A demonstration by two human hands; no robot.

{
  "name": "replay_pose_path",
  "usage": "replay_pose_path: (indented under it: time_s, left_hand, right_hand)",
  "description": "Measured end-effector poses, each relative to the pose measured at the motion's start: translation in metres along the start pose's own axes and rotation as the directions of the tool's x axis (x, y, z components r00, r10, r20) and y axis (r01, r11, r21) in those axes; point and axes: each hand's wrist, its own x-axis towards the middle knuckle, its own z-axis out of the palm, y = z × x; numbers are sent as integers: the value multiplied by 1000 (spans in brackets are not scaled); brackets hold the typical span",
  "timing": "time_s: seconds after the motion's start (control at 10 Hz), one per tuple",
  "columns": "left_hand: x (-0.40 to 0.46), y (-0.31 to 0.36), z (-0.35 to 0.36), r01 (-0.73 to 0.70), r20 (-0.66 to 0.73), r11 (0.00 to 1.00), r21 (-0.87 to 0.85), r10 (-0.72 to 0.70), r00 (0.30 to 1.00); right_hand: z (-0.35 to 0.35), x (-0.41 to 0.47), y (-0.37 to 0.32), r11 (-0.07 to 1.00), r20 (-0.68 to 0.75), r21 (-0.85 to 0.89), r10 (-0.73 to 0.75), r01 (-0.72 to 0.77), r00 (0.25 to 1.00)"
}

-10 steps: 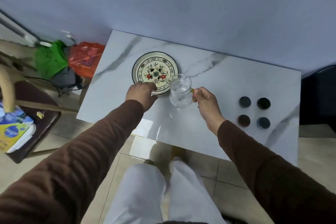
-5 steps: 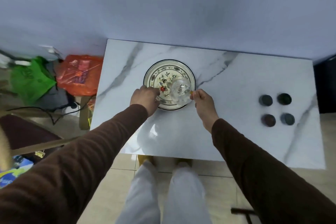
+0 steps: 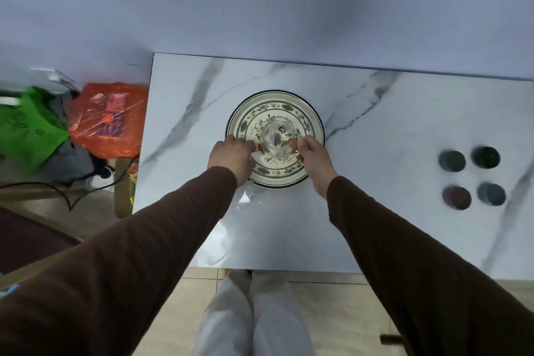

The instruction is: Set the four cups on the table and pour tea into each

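A glass pot (image 3: 276, 138) is sitting on the middle of a flowered plate (image 3: 310, 121), which is lying on a white marble table (image 3: 375, 139). The right hand (image 3: 313, 157) is pinching the pot's handle at the pot's right side, fingers closed on it. The left hand (image 3: 231, 157) is resting on the plate's left rim with its fingers curled down; whether it is gripping the rim I cannot tell. Four small dark cups (image 3: 471, 179) are standing in a two-by-two group near the table's right end, well apart from the plate; what is in them I cannot tell. Brown sleeves (image 3: 161, 240) are covering both arms. On the floor left of the table, an orange bag (image 3: 108, 120) and a green bag (image 3: 27, 128) are lying side by side.
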Motion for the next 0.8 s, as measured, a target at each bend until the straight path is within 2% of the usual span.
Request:
replay_pose_path:
  time_s: [0.3, 0.5, 0.6, 0.7, 0.8]
  left_hand:
    - [11, 0, 8, -5, 24, 1000, -4, 5, 1000]
    - [6, 0, 3, -1, 45, 1000, -3, 1, 999]
    - [-1, 1, -7, 3, 30, 1000, -8, -3, 1000]
    - [-16, 4, -21, 1, 17, 1000, -12, -1, 1000]
    - [-29, 6, -39, -6, -2, 1000, -17, 5, 1000]
  right_hand:
    - [0, 14, 7, 1000, 5, -9, 15, -15, 1000]
    - [-6, 10, 3, 991, -40, -125, -53, 48, 998]
    - [-14, -1, -2, 986, -35, -168, 4, -10, 999]
    - [-25, -22, -11, 945, -22, -326, -1, -6, 1000]
    - [-32, -48, -23, 864, 31, -499, -58, 65, 998]
